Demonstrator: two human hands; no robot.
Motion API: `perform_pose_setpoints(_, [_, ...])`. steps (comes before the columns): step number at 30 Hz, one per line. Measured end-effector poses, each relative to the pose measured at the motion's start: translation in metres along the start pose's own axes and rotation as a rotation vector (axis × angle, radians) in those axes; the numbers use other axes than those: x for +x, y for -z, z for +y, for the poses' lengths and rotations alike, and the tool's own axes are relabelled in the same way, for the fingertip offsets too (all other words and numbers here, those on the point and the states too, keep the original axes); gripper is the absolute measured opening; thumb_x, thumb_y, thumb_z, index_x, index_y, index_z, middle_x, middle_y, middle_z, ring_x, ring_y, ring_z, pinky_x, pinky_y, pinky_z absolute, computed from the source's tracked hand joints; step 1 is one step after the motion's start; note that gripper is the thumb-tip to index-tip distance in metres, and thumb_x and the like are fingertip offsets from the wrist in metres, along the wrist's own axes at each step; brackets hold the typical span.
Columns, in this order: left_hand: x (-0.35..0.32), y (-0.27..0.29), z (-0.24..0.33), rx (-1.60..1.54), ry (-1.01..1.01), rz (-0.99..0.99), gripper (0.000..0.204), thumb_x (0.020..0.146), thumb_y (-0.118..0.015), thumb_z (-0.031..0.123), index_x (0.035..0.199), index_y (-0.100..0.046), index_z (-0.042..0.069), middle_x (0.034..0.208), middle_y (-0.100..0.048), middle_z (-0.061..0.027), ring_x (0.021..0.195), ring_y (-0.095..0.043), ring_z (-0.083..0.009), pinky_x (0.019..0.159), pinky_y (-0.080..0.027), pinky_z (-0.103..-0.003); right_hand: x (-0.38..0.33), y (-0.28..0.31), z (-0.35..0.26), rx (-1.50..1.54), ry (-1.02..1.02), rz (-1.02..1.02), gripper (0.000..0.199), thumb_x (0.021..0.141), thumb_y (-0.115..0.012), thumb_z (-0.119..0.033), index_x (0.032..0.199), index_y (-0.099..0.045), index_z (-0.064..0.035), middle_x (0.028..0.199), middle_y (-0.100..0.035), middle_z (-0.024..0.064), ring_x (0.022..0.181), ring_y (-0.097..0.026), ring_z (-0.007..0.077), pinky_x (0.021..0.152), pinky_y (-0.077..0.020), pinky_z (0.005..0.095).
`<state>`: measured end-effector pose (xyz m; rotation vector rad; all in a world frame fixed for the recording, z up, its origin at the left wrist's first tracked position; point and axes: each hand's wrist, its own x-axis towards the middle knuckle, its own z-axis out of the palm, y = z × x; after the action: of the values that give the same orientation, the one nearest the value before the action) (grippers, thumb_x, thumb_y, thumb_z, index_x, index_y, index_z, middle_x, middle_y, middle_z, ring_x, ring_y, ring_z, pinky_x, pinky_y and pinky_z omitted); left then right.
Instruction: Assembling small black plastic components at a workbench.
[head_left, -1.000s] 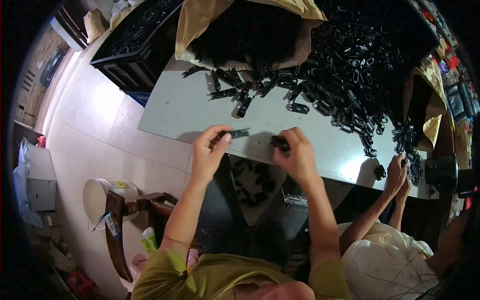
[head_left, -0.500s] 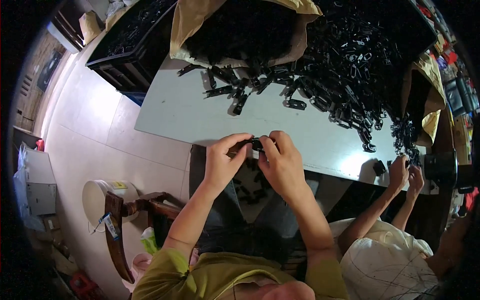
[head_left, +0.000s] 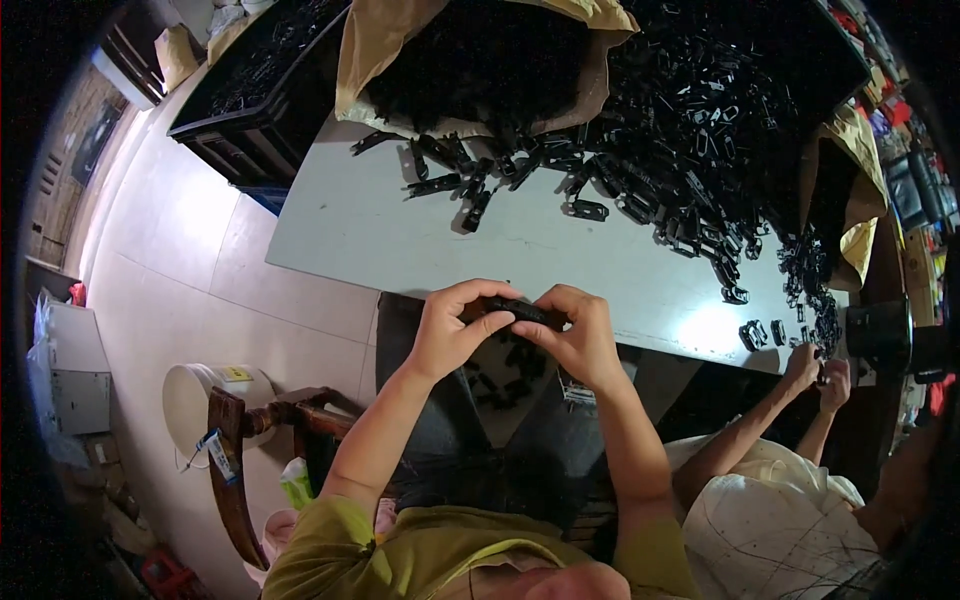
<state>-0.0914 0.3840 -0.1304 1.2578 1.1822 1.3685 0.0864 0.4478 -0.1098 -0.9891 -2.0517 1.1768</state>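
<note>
Between my two hands is a small oblong black plastic part [head_left: 527,312], held lengthwise just off the table's near edge. My left hand [head_left: 447,332] pinches its left end, with the thumb across the near side. Closed on the other end is my right hand [head_left: 584,340], its thumb pressed against the part. Fingers cover both ends, so fine detail is hidden. Beyond them, similar black plastic pieces [head_left: 590,210] lie scattered on the white table [head_left: 400,235].
Open brown paper bags [head_left: 352,60] stand at the back, beside a large heap of black pieces [head_left: 700,130]. At right, a co-worker's hands [head_left: 815,375] handle small pieces. A black crate [head_left: 240,150], a wooden chair [head_left: 228,440] and a white bucket [head_left: 190,400] are to the left.
My hands have moved slightly nearer, and the black part now shows lengthwise between them. The co-worker's hands have shifted nearer, with black pieces showing on the table beside them.
</note>
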Motion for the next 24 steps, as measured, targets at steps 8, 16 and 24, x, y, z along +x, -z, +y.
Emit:
perform_pose_setpoints(8, [0.003,0.004,0.011,-0.167,0.051,-0.002,0.026,0.087,-0.059,-0.001,0.113,-0.060,0.000,0.095,-0.065,-0.0040,0.065,-0.057,-0.0074,0.061,-0.047,-0.020,0.006,-0.007,-0.006,0.084,0.112,0.029,0.026,0.075,-0.077,-0.018,0.082,-0.063,0.0030,0.074,-0.059,0.0102,0.062,-0.056,0.0187,0.057,-0.0444,0.0286])
perform_pose_setpoints(16, [0.002,0.008,0.016,-0.154,0.096,-0.011,0.029,0.089,-0.058,0.006,0.118,-0.058,0.002,0.082,-0.062,-0.0018,0.055,-0.054,-0.0059,0.050,-0.042,-0.019,0.010,-0.007,-0.005,0.163,0.155,0.006,0.024,0.078,-0.073,-0.018,0.081,-0.062,0.0033,0.072,-0.059,0.0077,0.065,-0.054,0.0148,0.058,-0.0424,0.0280])
perform_pose_setpoints(24, [0.022,0.038,-0.003,0.068,0.023,0.245,0.016,0.096,-0.047,0.016,0.087,-0.053,0.005,0.077,-0.055,-0.0005,0.072,-0.052,-0.0082,0.067,-0.043,-0.024,0.042,0.019,0.018,-0.181,0.256,0.126,0.022,0.081,-0.065,-0.013,0.099,-0.062,0.0012,0.100,-0.062,0.0123,0.092,-0.058,0.0256,0.079,-0.0451,0.0336])
